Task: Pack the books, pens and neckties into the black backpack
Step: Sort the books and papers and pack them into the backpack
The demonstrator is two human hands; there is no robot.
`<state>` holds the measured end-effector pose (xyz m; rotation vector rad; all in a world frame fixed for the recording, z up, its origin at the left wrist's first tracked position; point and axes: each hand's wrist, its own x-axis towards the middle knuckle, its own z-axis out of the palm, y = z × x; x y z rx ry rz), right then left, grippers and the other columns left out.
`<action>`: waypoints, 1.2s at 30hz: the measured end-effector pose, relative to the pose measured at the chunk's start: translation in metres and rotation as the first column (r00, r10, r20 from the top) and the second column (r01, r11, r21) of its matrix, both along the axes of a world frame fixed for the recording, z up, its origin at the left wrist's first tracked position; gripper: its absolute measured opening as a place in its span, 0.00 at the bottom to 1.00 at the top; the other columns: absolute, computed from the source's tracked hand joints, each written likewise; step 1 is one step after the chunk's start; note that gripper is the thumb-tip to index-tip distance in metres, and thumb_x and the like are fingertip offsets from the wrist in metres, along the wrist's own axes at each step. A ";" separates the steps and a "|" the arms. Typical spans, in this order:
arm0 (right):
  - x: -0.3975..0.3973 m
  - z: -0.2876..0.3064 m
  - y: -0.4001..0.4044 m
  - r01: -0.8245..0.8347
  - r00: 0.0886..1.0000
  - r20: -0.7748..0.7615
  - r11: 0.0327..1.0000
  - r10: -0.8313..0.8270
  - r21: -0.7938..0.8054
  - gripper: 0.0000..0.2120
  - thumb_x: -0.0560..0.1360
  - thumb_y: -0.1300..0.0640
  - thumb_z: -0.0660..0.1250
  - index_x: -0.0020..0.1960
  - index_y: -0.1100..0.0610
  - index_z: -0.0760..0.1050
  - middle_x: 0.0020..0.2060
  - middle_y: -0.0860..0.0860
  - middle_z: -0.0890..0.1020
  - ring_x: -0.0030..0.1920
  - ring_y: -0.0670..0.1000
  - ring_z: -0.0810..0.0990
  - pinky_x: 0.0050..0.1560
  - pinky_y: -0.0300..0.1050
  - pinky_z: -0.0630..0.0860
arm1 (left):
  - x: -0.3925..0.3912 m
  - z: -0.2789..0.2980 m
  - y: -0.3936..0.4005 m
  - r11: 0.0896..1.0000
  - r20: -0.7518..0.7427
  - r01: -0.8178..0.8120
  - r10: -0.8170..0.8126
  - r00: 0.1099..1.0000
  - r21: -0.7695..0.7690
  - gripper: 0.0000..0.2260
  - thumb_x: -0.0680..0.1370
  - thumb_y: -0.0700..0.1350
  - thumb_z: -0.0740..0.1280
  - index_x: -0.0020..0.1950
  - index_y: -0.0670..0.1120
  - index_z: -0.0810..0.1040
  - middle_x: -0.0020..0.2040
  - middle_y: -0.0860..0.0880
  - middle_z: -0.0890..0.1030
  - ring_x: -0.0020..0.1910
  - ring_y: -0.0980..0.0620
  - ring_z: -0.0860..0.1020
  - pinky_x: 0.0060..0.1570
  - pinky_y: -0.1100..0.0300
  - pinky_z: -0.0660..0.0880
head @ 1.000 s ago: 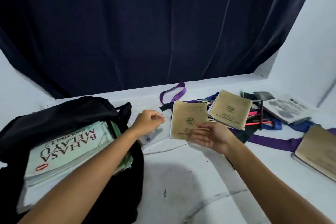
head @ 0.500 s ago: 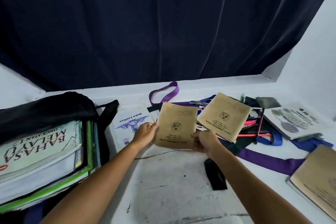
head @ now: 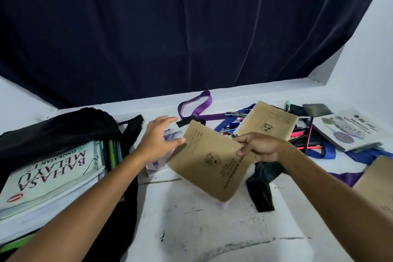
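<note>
Dim, bluish, soft, wide-angle edge distortion

A big dark blue curtain (head: 170,27) hangs at the back and fills most of the top. Its soft folds run down to the far edge of the table (head: 191,229). The table is white, with black scuff marks and thin scratches on its top. A white wall (head: 370,34) stands on the right, beside the curtain.
</note>
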<state>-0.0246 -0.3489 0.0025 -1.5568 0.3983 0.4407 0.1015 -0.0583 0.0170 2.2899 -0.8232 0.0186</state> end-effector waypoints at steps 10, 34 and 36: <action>-0.010 -0.009 0.027 -0.565 0.800 -0.241 0.825 0.549 0.005 0.17 0.77 0.72 0.62 0.59 0.57 0.79 0.51 0.57 0.84 0.53 0.59 0.83 0.53 0.55 0.80 | -0.053 -0.017 -0.014 0.757 -0.444 0.496 -0.303 0.843 0.425 0.18 0.67 0.52 0.79 0.52 0.50 0.78 0.42 0.55 0.77 0.41 0.58 0.75 0.38 0.64 0.70; -0.053 -0.033 -0.070 0.762 0.648 -0.007 0.648 -0.762 0.004 0.07 0.78 0.66 0.57 0.53 0.65 0.73 0.35 0.60 0.81 0.29 0.54 0.75 0.29 0.42 0.74 | -0.048 -0.025 -0.184 0.824 -0.122 0.353 -0.335 0.934 0.443 0.33 0.78 0.58 0.66 0.79 0.50 0.59 0.79 0.48 0.56 0.77 0.46 0.56 0.72 0.44 0.62; -0.050 -0.035 -0.070 0.762 0.647 -0.050 0.645 -0.760 0.053 0.08 0.79 0.64 0.58 0.56 0.66 0.71 0.36 0.60 0.77 0.29 0.53 0.72 0.28 0.41 0.73 | -0.049 -0.029 -0.197 0.835 -0.134 0.320 -0.291 0.947 0.448 0.35 0.78 0.60 0.64 0.79 0.47 0.56 0.80 0.47 0.55 0.78 0.47 0.55 0.72 0.49 0.59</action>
